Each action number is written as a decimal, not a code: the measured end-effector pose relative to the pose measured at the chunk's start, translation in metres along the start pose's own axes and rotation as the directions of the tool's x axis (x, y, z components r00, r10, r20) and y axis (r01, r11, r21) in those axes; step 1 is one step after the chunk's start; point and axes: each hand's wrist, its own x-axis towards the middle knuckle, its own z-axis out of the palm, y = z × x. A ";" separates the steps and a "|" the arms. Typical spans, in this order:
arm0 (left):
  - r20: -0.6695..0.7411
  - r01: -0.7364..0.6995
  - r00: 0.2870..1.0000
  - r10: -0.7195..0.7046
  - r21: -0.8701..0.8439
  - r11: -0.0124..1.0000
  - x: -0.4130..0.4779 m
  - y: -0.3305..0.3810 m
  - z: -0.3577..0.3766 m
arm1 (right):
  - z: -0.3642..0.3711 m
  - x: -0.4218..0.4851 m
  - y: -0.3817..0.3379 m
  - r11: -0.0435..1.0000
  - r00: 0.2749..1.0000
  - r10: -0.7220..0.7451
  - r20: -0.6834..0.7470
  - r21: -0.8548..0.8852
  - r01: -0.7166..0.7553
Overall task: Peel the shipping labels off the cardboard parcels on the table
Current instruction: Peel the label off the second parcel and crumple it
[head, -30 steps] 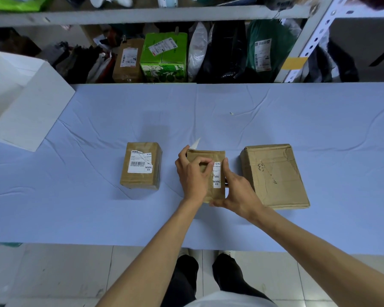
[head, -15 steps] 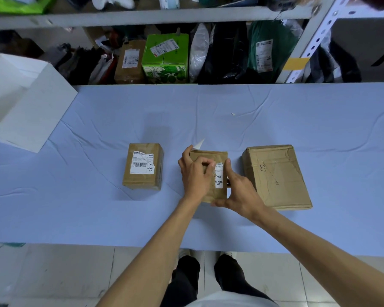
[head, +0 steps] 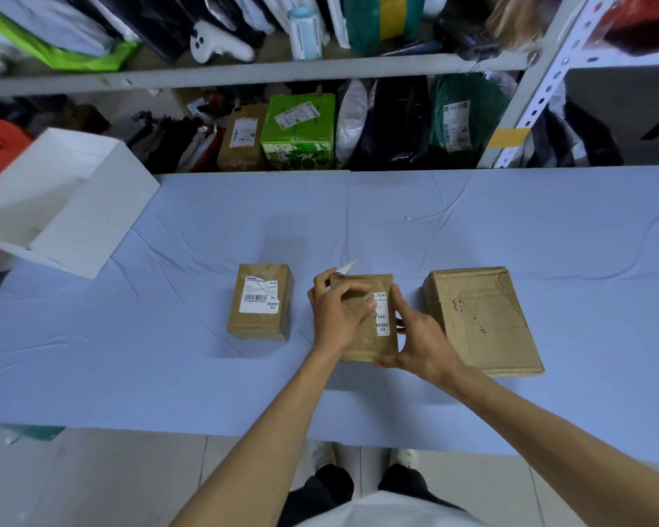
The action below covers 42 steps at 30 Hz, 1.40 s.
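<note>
Three brown cardboard parcels lie in a row on the blue-covered table (head: 472, 230). The left parcel (head: 259, 302) carries a whole white shipping label (head: 260, 296). My left hand (head: 337, 313) rests on top of the middle parcel (head: 366, 344), its fingers pinching the partly peeled label (head: 382, 314), whose remaining strip reads MXRC 03. A loose white corner of paper (head: 346, 267) sticks up behind that hand. Against the same parcel's right side and near corner, my right hand (head: 419, 344) grips it. The larger right parcel (head: 480, 321) shows no label on its top.
An open white box (head: 65, 207) stands at the table's far left corner. Behind the table, metal shelving (head: 541, 78) holds bags, a green carton (head: 299, 135) and another labelled brown parcel (head: 242, 138). The table's near edge runs just in front of my legs.
The view has tilted upward, showing more shelving. My left fingers have slid slightly across the middle parcel's label; both hands stay on that parcel.
</note>
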 end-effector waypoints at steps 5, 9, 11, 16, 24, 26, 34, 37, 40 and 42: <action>-0.009 -0.004 1.000 0.004 -0.054 0.999 0.001 0.000 -0.004 | 0.000 0.000 0.001 1.000 1.000 0.004 -0.001 0.000 -0.004; -0.007 0.020 1.000 -0.020 -0.113 0.993 0.005 0.001 -0.005 | 0.003 -0.004 0.001 0.999 0.999 0.020 -0.040 0.040 -0.018; -0.010 0.029 0.999 -0.030 -0.108 0.994 0.005 0.001 -0.004 | 0.004 -0.006 0.001 0.999 0.998 0.021 -0.058 0.037 -0.019; -0.016 0.075 0.997 -0.077 -0.098 0.992 0.003 0.003 0.004 | 0.003 -0.008 0.001 1.000 0.998 0.019 -0.056 0.012 -0.018; -0.026 0.071 0.997 -0.073 -0.049 0.996 0.002 0.007 0.009 | 0.001 -0.013 0.000 0.999 0.998 -0.001 -0.062 -0.034 -0.001; -0.016 0.065 0.998 -0.066 -0.037 0.997 0.002 0.008 0.009 | 0.000 -0.012 0.000 0.998 0.999 -0.003 -0.052 -0.067 -0.001; 0.030 0.087 0.996 -0.087 0.001 0.996 0.003 0.011 0.009 | 0.001 -0.010 0.002 0.992 0.999 0.028 -0.022 -0.126 -0.030; 0.063 0.103 0.993 -0.102 0.001 0.995 0.005 0.012 0.009 | 0.001 -0.009 0.002 0.990 0.999 0.030 -0.019 -0.136 -0.032; 0.085 0.111 0.990 -0.111 -0.003 0.994 0.005 0.012 0.008 | 0.001 -0.009 0.001 0.989 0.999 0.030 -0.015 -0.143 -0.032; 0.097 0.118 0.988 -0.116 -0.015 0.993 0.005 0.012 0.006 | 0.000 -0.009 0.001 0.990 0.999 0.027 -0.018 -0.140 -0.029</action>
